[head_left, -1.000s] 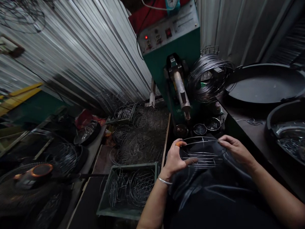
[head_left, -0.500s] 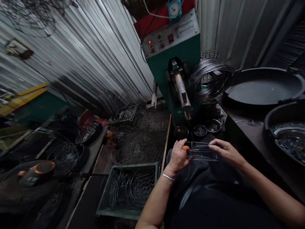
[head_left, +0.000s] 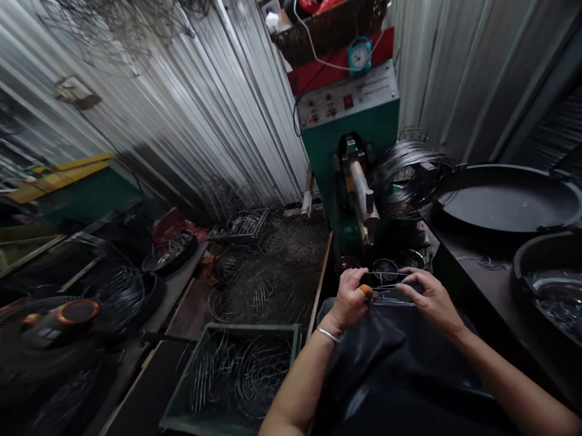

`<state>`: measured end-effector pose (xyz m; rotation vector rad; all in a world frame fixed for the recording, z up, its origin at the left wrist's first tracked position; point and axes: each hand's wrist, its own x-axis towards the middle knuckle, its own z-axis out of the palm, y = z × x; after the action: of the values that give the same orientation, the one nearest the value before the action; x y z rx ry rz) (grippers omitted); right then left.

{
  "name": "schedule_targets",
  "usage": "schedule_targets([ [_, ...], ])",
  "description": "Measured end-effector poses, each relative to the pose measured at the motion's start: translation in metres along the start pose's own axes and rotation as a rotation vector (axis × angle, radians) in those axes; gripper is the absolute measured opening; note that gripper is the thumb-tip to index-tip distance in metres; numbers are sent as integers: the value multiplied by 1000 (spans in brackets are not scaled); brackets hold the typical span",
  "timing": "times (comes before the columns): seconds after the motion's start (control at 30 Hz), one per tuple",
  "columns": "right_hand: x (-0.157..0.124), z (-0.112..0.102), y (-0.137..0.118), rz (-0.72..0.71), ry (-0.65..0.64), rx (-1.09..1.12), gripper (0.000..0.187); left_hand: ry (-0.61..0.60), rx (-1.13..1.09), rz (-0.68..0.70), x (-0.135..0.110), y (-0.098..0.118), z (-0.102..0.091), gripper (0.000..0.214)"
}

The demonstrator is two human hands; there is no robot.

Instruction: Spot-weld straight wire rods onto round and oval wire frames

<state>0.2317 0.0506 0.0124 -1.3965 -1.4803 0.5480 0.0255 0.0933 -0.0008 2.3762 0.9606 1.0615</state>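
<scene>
Between my hands, above my dark-aproned lap, is a small wire rack (head_left: pixel 388 297) made of thin parallel metal wires. My left hand (head_left: pixel 351 298), with an orange band on one finger and a bracelet at the wrist, is closed on its left end. At the right end, my right hand (head_left: pixel 427 296) pinches the wires between thumb and fingers. How the wires are joined is too fine to make out. Just beyond the hands stands a green machine (head_left: pixel 318 172) with a metal arm (head_left: pixel 361 193) pointing down towards me.
At lower left, a green crate (head_left: pixel 207 424) holds bent wire pieces. A wire coil (head_left: pixel 408 179) hangs right of the machine. Two large dark pans (head_left: pixel 510 197) stand on the right-hand table, the nearer one containing small metal parts. A fan (head_left: pixel 51 334) is at far left.
The view has shifted, so the machine and pans appear lower and the machine further right. My right hand's fingers have spread wider around the rack's end. The red light on the machine panel is off.
</scene>
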Motion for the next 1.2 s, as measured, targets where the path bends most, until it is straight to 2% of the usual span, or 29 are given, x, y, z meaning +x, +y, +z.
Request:
schedule_targets([
  [0.2, 30, 2, 15, 50, 56, 62, 39, -39, 27, 11, 29, -17, -1, 10],
  [0.43, 39, 12, 28, 171, 72, 225, 39, -51, 36, 34, 47, -14, -10, 17],
  [0.63, 47, 13, 34, 168, 68, 225, 40, -33, 96, -88, 47, -11, 1, 11],
  [0.77, 58, 13, 33, 129, 28, 186, 41, 3, 90, -111, 46, -24, 12, 12],
  [0.93, 78, 18, 38, 82, -17, 140, 41, 83, 97, -75, 50, -48, 23, 13],
  [1.2, 95, 24, 49, 68, -2, 115, 40, 110, 92, -46, 63, -68, 31, 8],
])
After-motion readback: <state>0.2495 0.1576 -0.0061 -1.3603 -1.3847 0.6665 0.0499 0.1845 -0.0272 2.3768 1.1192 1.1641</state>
